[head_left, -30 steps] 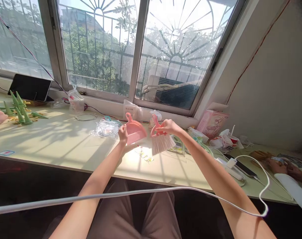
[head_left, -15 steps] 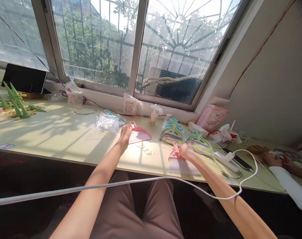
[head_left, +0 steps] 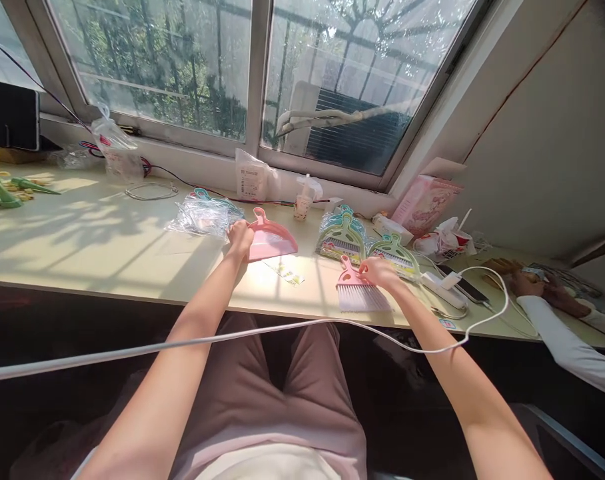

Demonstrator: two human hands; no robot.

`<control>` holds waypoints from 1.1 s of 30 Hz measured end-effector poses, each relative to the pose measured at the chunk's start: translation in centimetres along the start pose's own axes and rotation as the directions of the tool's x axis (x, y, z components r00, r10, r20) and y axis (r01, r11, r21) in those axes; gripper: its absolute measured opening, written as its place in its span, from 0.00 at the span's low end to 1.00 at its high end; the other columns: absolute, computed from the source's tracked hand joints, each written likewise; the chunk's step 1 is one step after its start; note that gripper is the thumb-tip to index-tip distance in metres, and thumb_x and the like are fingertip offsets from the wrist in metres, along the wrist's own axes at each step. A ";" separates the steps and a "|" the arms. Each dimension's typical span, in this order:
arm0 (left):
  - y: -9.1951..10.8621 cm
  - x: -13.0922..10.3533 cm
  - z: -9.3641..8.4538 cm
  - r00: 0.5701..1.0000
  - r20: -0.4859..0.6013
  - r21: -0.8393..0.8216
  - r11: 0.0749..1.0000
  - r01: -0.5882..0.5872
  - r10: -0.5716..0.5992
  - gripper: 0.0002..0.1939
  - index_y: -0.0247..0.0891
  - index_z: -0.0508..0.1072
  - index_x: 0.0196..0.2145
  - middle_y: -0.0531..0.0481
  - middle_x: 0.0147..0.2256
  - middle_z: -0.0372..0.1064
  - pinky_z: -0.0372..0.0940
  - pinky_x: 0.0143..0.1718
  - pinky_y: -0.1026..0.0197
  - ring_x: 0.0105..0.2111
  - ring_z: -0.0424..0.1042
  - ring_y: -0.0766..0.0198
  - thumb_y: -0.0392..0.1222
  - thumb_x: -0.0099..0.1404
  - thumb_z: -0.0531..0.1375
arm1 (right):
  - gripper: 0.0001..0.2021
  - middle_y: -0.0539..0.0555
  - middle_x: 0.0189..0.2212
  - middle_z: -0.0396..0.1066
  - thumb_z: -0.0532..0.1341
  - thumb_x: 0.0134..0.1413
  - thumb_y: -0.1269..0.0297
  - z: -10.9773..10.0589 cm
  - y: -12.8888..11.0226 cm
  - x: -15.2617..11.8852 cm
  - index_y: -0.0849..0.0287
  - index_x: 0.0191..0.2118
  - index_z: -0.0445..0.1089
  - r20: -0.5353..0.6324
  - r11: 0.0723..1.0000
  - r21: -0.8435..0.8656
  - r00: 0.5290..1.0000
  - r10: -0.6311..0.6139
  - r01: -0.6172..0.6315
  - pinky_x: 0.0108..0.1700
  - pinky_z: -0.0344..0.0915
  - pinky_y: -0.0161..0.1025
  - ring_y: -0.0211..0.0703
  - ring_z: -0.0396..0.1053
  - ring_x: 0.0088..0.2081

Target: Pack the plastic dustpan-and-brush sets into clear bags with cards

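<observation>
**Pink dustpan and pink brush, one under each hand, on the sunlit counter**

The left hand (head_left: 240, 239) lies on the near rim of the dustpan (head_left: 270, 241), with the fingers curled over its edge; how firmly it grips I cannot tell. The dustpan is of smooth pink plastic, scoop-shaped with a short looped handle, and it rests flat in the middle of the counter (head_left: 107, 253), closer to the back edge than to the front.

The right hand (head_left: 377, 271) touches the handle of the brush (head_left: 358, 293) with bent fingertips; the hand is half closed, and it is not clear whether it pinches the handle. The brush has a pink plastic top and a fan of pale, fine bristles. It lies flat close to the front edge of the counter, with the bristles toward the person.

Just behind the brush lie two green sets (head_left: 367, 243) of the same shape, wrapped in shiny film. A heap of crinkled clear bags (head_left: 202, 217) lies left of the dustpan, touching it or nearly so. A white cable (head_left: 332, 325) hangs across in front of both arms. The counter itself is pale yellow-green and matt, with window shadows on it.

One second ago both things were held up in the air, near each other. Half a second ago they were already down, and since then the hands have hardly moved on them; only the view has tilted lower.
</observation>
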State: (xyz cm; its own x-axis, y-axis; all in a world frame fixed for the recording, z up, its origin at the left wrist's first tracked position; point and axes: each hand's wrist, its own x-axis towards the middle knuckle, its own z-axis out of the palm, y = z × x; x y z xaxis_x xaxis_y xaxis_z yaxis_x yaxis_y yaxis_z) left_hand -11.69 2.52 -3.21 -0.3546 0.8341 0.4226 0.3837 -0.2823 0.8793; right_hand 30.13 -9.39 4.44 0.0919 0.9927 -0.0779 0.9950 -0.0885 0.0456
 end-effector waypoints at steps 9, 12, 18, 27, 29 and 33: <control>4.0 0.1 1.7 0.980 0.043 -0.388 0.901 0.196 -0.195 0.10 0.41 0.72 0.46 0.45 0.41 0.78 0.75 0.52 0.49 0.44 0.80 0.51 0.36 0.69 0.66 | 0.18 0.59 0.35 0.84 0.77 0.55 0.48 -2.6 -1.8 -1.8 0.59 0.38 0.83 -0.168 0.678 0.637 0.924 -0.343 0.367 0.39 0.71 0.39 0.52 0.82 0.38; 5.0 -0.9 1.7 0.972 0.233 -0.492 0.857 0.153 -0.040 0.20 0.37 0.77 0.51 0.41 0.47 0.82 0.75 0.51 0.51 0.46 0.81 0.51 0.52 0.68 0.72 | 0.19 0.57 0.35 0.84 0.78 0.51 0.47 -3.3 -6.3 -0.6 0.58 0.36 0.82 -0.269 0.543 0.707 0.883 -0.385 0.453 0.40 0.74 0.41 0.51 0.82 0.37; 6.4 -2.6 0.2 0.830 0.514 -0.493 0.866 0.082 0.214 0.43 0.34 0.88 0.54 0.35 0.48 0.87 0.76 0.51 0.46 0.50 0.84 0.39 0.74 0.55 0.77 | 0.19 0.59 0.41 0.88 0.76 0.61 0.43 -3.9 -15.7 2.7 0.55 0.35 0.82 -0.486 0.569 0.680 0.865 -0.121 0.462 0.48 0.76 0.44 0.53 0.84 0.42; 6.7 -2.3 -0.2 0.914 0.383 -0.517 0.851 0.094 0.132 0.38 0.38 0.90 0.51 0.39 0.51 0.87 0.73 0.61 0.44 0.56 0.82 0.40 0.65 0.49 0.83 | 0.15 0.56 0.48 0.87 0.66 0.73 0.46 -3.2 -19.3 3.2 0.51 0.42 0.79 -0.615 0.682 0.574 0.789 -0.006 0.453 0.49 0.73 0.46 0.54 0.82 0.45; 6.7 -2.3 -0.3 0.918 0.378 -0.523 0.846 0.103 0.122 0.37 0.39 0.90 0.49 0.40 0.51 0.88 0.72 0.62 0.42 0.57 0.81 0.39 0.64 0.47 0.83 | 0.13 0.57 0.48 0.86 0.65 0.73 0.48 -3.0 -19.3 3.6 0.52 0.44 0.78 -0.607 0.683 0.589 0.794 0.020 0.433 0.50 0.73 0.47 0.54 0.81 0.44; 6.8 -2.4 -0.3 0.925 0.361 -0.533 0.841 0.098 0.121 0.34 0.38 0.90 0.46 0.38 0.48 0.88 0.72 0.63 0.40 0.56 0.82 0.38 0.63 0.48 0.84 | 0.14 0.64 0.58 0.82 0.68 0.69 0.50 -3.6 -19.5 4.5 0.53 0.51 0.77 -0.657 0.710 0.542 0.754 0.024 0.450 0.60 0.73 0.55 0.63 0.78 0.59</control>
State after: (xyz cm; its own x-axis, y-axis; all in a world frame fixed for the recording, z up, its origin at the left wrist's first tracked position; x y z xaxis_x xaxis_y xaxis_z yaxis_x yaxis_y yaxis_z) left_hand -8.49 -1.51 1.85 0.0266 0.9083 0.4175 -0.1665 -0.4078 0.8978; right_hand 11.02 -2.93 6.80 0.0684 0.7997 0.5964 0.7682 0.3392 -0.5429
